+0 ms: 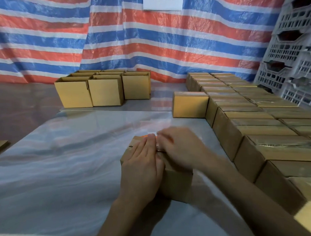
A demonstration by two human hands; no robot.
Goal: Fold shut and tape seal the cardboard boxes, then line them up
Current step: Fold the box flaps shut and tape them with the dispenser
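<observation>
Facing the striped tarp (pixel 166 46), we work on a glossy table (pixel 64 156) beside rows of sealed boxes (pixel 248 114). Our box (pixel 176 184) sits near the front edge; the left hand (pixel 142 164) presses it, fingers (pixel 149 141) straight, the right hand (pixel 182 148) too blurred to judge. A slipping palm could let flaps spring open.

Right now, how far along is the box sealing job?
Done: long rows of taped boxes line the right side. In hand: the left hand presses flat on a box in front, with the blurred right hand on its top. Left: a group of open boxes at the back, not yet sealed.
</observation>
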